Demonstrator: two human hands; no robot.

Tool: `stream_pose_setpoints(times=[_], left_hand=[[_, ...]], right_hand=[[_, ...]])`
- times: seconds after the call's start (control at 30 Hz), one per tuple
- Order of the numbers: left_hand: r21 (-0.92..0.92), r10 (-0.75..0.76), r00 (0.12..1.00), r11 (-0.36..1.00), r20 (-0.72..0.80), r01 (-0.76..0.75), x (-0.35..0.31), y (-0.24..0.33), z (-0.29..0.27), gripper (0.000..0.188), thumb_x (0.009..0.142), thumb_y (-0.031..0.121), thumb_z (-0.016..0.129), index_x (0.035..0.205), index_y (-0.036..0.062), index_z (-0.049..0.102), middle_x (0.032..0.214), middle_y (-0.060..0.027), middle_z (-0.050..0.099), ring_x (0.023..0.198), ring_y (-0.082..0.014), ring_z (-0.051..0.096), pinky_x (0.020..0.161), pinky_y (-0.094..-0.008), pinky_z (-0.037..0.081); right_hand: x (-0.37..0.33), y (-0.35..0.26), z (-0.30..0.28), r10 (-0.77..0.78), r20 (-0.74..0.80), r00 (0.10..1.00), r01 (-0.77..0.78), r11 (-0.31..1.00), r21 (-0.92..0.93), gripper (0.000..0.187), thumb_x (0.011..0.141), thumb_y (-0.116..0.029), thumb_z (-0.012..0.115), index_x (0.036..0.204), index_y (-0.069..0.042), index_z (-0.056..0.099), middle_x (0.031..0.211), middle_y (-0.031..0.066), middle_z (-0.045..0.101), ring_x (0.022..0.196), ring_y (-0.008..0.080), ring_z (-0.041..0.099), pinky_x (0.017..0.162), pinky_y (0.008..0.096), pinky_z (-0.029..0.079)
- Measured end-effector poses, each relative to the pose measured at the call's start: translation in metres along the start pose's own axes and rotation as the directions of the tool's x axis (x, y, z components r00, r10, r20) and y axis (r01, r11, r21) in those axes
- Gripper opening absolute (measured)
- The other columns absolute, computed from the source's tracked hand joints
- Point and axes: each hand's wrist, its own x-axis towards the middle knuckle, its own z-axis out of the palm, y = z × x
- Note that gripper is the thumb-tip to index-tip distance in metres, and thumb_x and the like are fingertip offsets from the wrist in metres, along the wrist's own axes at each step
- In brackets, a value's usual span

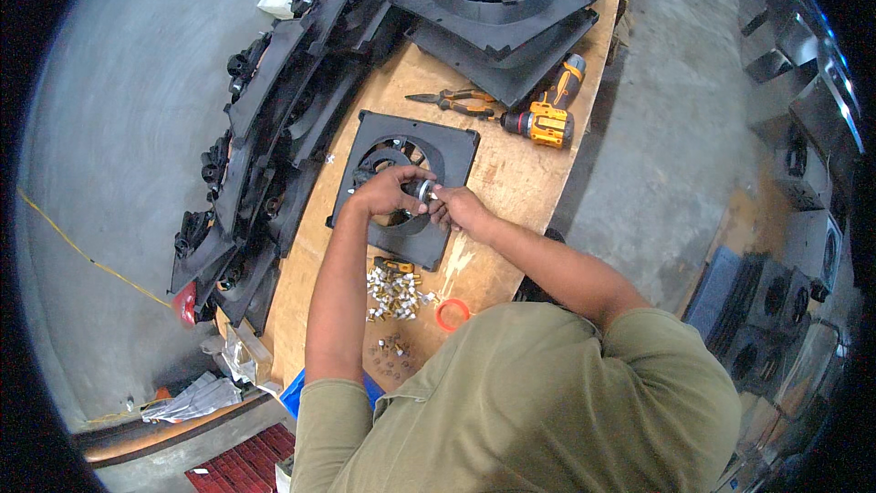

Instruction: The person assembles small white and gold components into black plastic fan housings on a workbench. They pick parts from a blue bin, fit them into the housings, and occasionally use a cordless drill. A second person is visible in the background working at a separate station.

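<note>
My left hand [392,192] is closed around a small dark cylindrical part with a pale ring [423,189], held above a square black plastic panel [453,146]. The fingers of my right hand [459,208] are pinched at the end of that part, where a tiny white piece shows; what exactly they grip is mostly hidden. The panel lies flat on the wooden table [511,181] and has a large round opening with a curved duct around it. Part of the opening is covered by my left hand.
Pliers [456,100] and a yellow-black cordless drill [547,119] lie beyond the panel. Stacked black panels [511,23] stand at the far end; more panels [260,105] line the left edge. Nearer lie white-and-brass fittings [394,295], an orange ring [440,318] and a blue bin [292,394].
</note>
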Motion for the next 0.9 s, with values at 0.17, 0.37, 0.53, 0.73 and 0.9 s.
stream_pose_setpoints(times=[0.17, 0.37, 0.53, 0.73, 0.9], left_hand=[[-0.008, 0.025, 0.999, 1.000, -0.030, -0.025, 0.000, -0.005, 0.001, 0.069, 0.062, -0.002, 0.083, 0.126, 0.0085, 0.061, 0.117, -0.0045, 0.065, 0.111, -0.0178, 0.058, 0.100, -0.0306, 0.043], [0.011, -0.026, 1.000, 1.000, -0.008, 0.026, 0.003, -0.008, 0.000, 0.067, 0.063, -0.001, 0.084, 0.125, 0.0084, 0.061, 0.118, -0.0039, 0.065, 0.113, -0.0181, 0.057, 0.101, -0.0306, 0.042], [-0.048, 0.013, 1.000, 0.999, -0.018, -0.014, 0.004, -0.015, 0.001, 0.068, 0.060, 0.010, 0.088, 0.124, 0.0114, 0.063, 0.118, -0.0043, 0.065, 0.113, -0.0197, 0.058, 0.103, -0.0325, 0.040], [-0.035, -0.029, 0.999, 0.999, -0.015, 0.029, 0.001, -0.007, 0.001, 0.068, 0.063, 0.000, 0.086, 0.126, 0.0086, 0.061, 0.122, -0.0037, 0.063, 0.115, -0.0175, 0.056, 0.100, -0.0309, 0.043], [0.020, -0.024, 0.999, 0.999, -0.027, 0.025, -0.001, -0.002, 0.001, 0.068, 0.062, 0.000, 0.086, 0.126, 0.0088, 0.061, 0.121, -0.0037, 0.064, 0.113, -0.0172, 0.057, 0.099, -0.0296, 0.044]], right_hand=[[-0.016, -0.004, 0.000, -0.555, -0.192, 0.809, 0.361, 0.729, -0.582, 0.036, 0.096, -0.035, 0.054, 0.097, 0.001, 0.063, 0.086, 0.0163, 0.068, 0.078, 0.0297, 0.066, 0.071, 0.0412, 0.051], [0.000, -0.008, 0.000, -0.411, -0.131, 0.902, 0.251, 0.747, -0.616, 0.033, 0.097, -0.031, 0.054, 0.093, 0.000, 0.065, 0.075, 0.0116, 0.066, 0.061, 0.0225, 0.062, 0.058, 0.0358, 0.049], [0.009, -0.007, -0.017, -0.112, -0.131, 0.985, 0.091, 0.983, -0.157, 0.034, 0.097, -0.030, 0.054, 0.086, 0.001, 0.065, 0.067, 0.0067, 0.063, 0.050, 0.0150, 0.055, 0.050, 0.0303, 0.045], [-0.004, 0.004, -0.012, -0.595, -0.252, 0.763, 0.435, 0.762, -0.480, 0.022, 0.091, -0.020, 0.063, 0.093, 0.001, 0.066, 0.077, 0.0067, 0.065, 0.061, 0.0142, 0.058, 0.058, 0.0291, 0.048], [-0.012, 0.017, -0.013, -0.675, -0.060, 0.736, 0.536, 0.634, -0.557, 0.023, 0.087, -0.017, 0.070, 0.102, 0.001, 0.067, 0.081, 0.0065, 0.066, 0.067, 0.0110, 0.059, 0.061, 0.0280, 0.049]])
